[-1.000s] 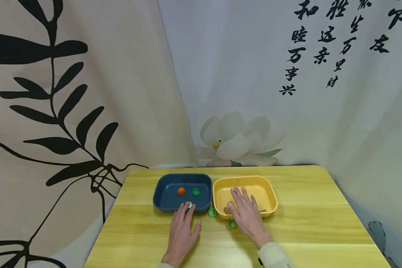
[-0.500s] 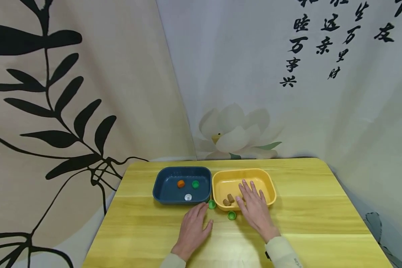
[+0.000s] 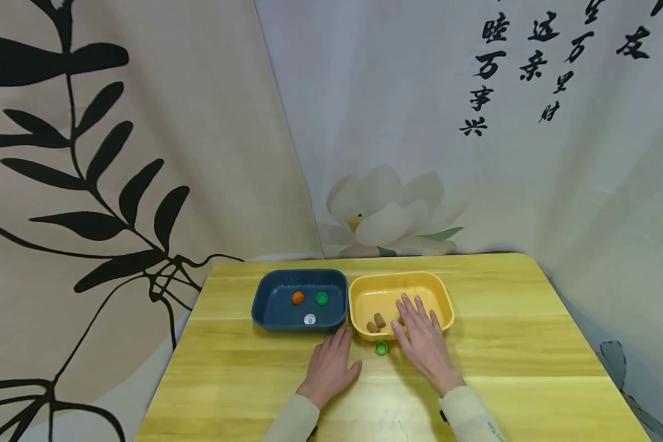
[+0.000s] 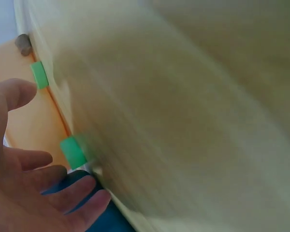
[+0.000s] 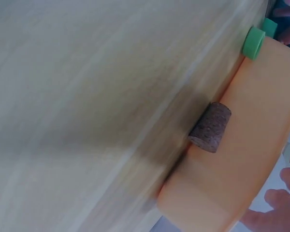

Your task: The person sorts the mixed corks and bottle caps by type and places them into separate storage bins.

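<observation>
My left hand reaches over the table, fingers loosely extended. Its fingertips are right at a green bottle cap in front of the gap between the blue tray and the yellow tray; the hand partly covers this cap in the head view. A second green cap stands before the yellow tray's near rim. Fingers spread, my right hand hovers over that tray's front right and holds nothing. A brown cork stands outside the tray wall, hidden by this hand in the head view.
Inside the blue tray lie an orange cap, a green cap and a white cap. Corks lie at the yellow tray's front left. Behind the wooden table hangs a printed curtain.
From the blue tray's front rim, my left hand has moved right to the green cap, leaving the white cap uncovered in the tray. My right hand has shifted slightly right, exposing corks. The head view tilted down.
</observation>
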`<state>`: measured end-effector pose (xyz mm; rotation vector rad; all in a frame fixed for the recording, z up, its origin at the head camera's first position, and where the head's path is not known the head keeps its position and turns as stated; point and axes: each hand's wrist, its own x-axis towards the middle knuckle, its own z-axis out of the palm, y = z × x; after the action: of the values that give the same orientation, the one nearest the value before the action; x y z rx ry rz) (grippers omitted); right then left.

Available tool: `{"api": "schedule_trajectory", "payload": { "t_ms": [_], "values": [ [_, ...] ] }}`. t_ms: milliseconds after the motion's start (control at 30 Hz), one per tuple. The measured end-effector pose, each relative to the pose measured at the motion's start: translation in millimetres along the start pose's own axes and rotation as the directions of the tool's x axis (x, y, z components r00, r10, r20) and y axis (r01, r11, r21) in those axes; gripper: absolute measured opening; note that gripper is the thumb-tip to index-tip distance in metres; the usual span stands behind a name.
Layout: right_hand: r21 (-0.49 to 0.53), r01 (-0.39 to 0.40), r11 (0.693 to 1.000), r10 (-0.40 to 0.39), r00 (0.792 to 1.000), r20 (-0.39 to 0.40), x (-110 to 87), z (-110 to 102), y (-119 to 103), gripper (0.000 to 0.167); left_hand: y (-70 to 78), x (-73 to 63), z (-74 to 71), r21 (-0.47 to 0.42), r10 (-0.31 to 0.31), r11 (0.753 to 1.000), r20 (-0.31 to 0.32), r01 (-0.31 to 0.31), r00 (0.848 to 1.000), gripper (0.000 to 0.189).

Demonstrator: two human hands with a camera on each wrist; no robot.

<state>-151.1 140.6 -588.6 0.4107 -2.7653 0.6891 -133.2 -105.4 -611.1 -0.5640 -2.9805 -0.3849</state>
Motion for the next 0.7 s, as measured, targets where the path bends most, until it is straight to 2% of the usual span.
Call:
{"api": "schedule_trajectory", "payload": {
  "t_ms": [367,500,700],
  "values": [
    [0.007,-0.005,1.000,0.005,1.000,0.013,0.6,1.4,2.6,0.059,5.2,19.8,-0.9,0.105,0.000,0.995,0.029,-0.003,1.000,0.075],
    [0.011,-0.007,1.000,0.006,1.000,0.016,1.1,1.2,2.1,0.059,4.6,19.0,-3.8,0.125,0.018,0.992,0.027,-0.021,0.999,0.067],
    [0.018,-0.008,1.000,0.008,0.999,0.032,0.3,0.2,1.3,0.060,1.6,6.7,-6.0,0.105,0.060,0.993,-0.015,-0.058,0.998,0.054]
  ]
}}
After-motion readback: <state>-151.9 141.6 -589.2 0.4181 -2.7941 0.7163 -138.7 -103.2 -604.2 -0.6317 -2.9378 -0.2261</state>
